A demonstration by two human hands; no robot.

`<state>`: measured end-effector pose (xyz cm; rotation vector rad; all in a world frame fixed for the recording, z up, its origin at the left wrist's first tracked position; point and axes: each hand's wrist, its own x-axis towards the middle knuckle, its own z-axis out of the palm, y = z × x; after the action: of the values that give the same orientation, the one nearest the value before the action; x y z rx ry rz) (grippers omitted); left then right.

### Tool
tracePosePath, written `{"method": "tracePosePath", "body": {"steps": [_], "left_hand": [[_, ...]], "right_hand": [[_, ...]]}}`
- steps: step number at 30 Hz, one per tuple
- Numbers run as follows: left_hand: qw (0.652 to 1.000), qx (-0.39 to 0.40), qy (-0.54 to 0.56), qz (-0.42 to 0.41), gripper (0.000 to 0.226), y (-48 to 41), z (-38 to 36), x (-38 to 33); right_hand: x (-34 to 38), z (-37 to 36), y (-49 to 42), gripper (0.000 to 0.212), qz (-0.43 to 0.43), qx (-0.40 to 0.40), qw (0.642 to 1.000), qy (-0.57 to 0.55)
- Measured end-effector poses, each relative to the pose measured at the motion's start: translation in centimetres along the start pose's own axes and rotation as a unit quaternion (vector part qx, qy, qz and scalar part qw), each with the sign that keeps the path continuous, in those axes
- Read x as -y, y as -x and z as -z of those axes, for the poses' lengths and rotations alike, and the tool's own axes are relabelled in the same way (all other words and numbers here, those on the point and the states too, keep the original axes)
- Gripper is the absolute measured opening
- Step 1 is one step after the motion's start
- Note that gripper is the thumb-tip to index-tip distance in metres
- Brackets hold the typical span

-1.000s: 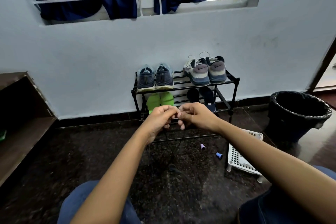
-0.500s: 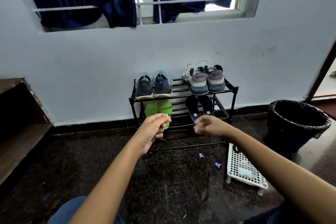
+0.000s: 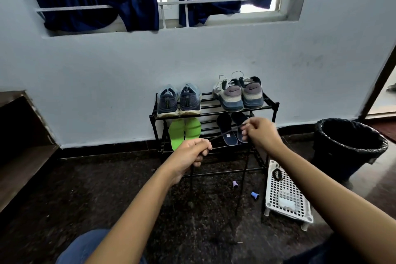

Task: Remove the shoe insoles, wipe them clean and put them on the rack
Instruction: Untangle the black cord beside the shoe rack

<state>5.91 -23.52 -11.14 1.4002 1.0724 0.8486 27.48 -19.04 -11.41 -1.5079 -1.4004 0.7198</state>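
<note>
1. The left hand (image 3: 189,155) is curled into a loose fist, pinching a thin dark cord (image 3: 225,133) between thumb and fingers.
2. The right hand (image 3: 261,133) is curled too and grips the same cord a little higher; the cord runs taut between the 2 hands, and its ends hang down towards the floor.
3. Behind the hands, the black rack (image 3: 209,113) stands against the wall with 2 shelves.
4. On the lower shelf, 2 green insoles (image 3: 184,132) lean at the left end and 2 dark insoles (image 3: 224,123) lean at the right end.
5. On the top shelf, a blue-grey pair of shoes (image 3: 179,100) sits at the left end and a grey-white pair of shoes (image 3: 237,94) at the right.
6. On the floor to the right lie a white perforated stand (image 3: 285,191), 2 small caps (image 3: 235,184) and a black bin (image 3: 347,146).
</note>
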Motion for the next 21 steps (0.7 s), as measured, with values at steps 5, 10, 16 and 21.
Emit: {"method": "tracePosePath", "body": {"steps": [5, 10, 16, 21], "left_hand": [[1.0, -0.006, 0.003, 0.006, 0.026, 0.1, 0.1, 0.1], [1.0, -0.002, 0.006, 0.021, 0.028, 0.0, -0.2, 0.4], [0.999, 0.001, -0.036, 0.025, 0.028, 0.2, -1.0, 0.2], [0.996, -0.025, -0.078, 0.03, 0.026, 0.3, -0.2, -0.2]], "right_hand": [[-1.8, 1.3, -0.9, 0.024, -0.088, 0.009, 0.996, -0.021], [-0.4, -0.8, 1.4, 0.022, -0.018, 0.285, 0.957, -0.044], [0.2, -3.4, 3.2, 0.011, 0.12, 0.376, 0.919, 0.012], [0.6, -2.5, 2.2, 0.014, 0.147, 0.264, 0.949, 0.089]]}}
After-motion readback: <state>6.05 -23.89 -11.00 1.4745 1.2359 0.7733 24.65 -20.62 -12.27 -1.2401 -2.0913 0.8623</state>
